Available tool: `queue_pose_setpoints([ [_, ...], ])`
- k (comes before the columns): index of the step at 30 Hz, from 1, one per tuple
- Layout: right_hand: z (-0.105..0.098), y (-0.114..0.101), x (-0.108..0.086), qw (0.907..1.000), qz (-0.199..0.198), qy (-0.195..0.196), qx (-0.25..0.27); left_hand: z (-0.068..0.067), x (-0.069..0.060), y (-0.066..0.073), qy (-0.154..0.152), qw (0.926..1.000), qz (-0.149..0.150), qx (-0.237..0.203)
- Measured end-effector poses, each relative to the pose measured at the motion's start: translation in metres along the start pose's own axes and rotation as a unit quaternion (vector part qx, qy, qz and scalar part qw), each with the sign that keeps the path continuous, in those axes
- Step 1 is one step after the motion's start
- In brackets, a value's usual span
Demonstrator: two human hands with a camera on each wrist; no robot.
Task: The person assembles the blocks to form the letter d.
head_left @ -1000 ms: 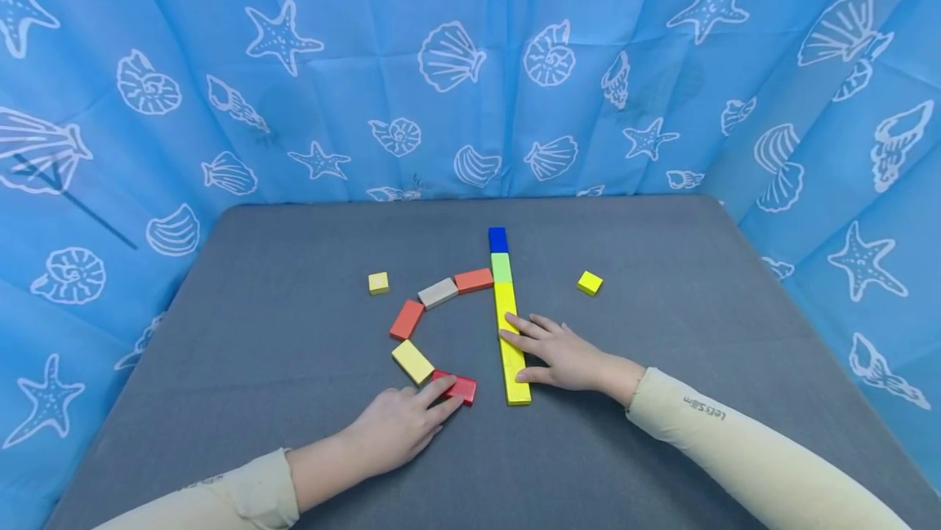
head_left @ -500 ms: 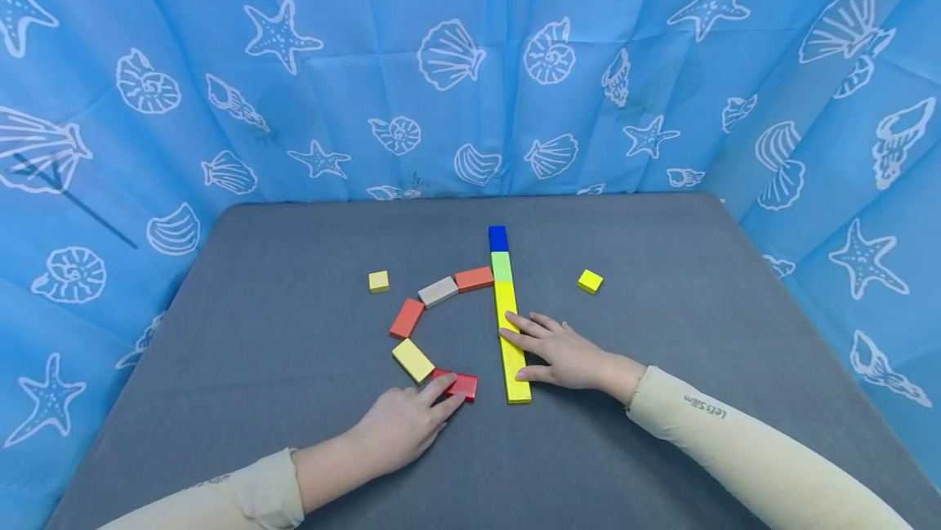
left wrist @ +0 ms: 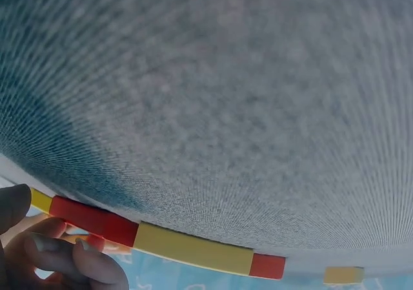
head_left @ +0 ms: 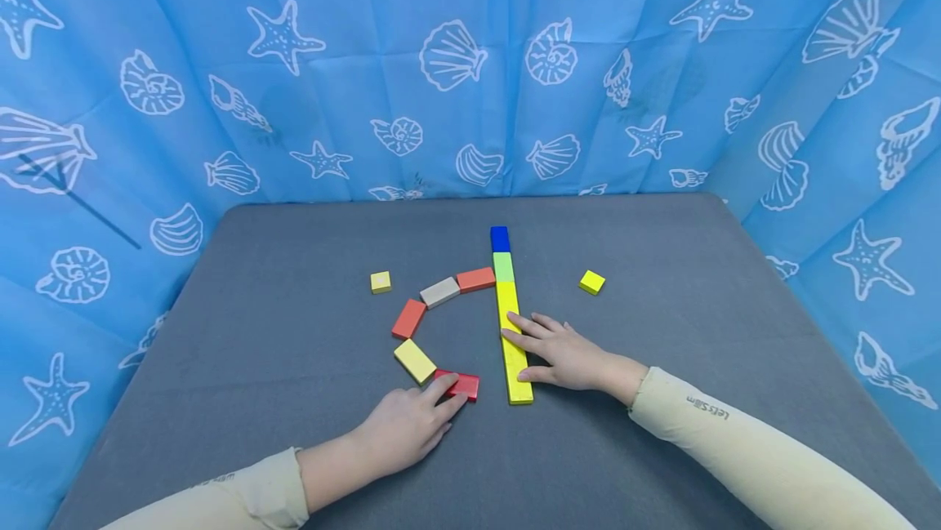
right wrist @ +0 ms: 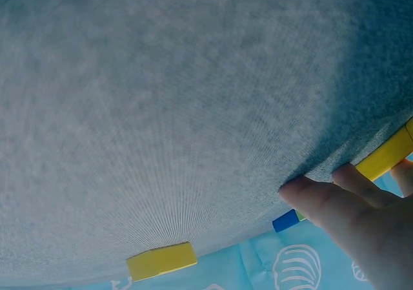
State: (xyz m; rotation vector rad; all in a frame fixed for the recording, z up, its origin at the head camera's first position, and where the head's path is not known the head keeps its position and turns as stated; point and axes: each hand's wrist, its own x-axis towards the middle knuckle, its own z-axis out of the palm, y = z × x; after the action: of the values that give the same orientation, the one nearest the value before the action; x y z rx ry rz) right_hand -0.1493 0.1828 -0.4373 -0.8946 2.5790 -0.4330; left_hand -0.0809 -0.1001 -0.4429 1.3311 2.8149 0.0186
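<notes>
In the head view, my left hand (head_left: pixel 400 432) holds a red block (head_left: pixel 466 385) at the lower end of a curved row of blocks. Its fingers cover part of the block; the left wrist view shows its curled fingers beside the same red block (left wrist: pixel 93 221). My right hand (head_left: pixel 566 354) lies across a straight yellow strip of blocks (head_left: pixel 507 297), fingers spread and touching it. A light green block (head_left: pixel 503 267) and a blue block (head_left: pixel 500 239) continue that line at the far end. A gap separates the red block from the yellow strip.
The curve continues through a pale yellow block (head_left: pixel 415 361), an orange-red block (head_left: pixel 408 318), a grey block (head_left: pixel 439 292) and another orange-red block (head_left: pixel 476 278) by the line. Small yellow blocks lie apart at left (head_left: pixel 380 282) and right (head_left: pixel 591 282). A blue patterned curtain (head_left: pixel 331 105) surrounds the grey table (head_left: pixel 294 269).
</notes>
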Motion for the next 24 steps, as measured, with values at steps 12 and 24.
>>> queue_pose_setpoints([
  [12, 0.001, 0.001, 0.001, 1.0, 0.004, -0.002, 0.001, -0.004, 0.0, -0.013, 0.058, 0.9971, -0.007, -0.049],
  [24, 0.001, 0.002, 0.001, 1.0, 0.001, -0.004, 0.001, -0.011, 0.007, -0.125, 0.1, 0.9757, -0.176, -0.084],
])
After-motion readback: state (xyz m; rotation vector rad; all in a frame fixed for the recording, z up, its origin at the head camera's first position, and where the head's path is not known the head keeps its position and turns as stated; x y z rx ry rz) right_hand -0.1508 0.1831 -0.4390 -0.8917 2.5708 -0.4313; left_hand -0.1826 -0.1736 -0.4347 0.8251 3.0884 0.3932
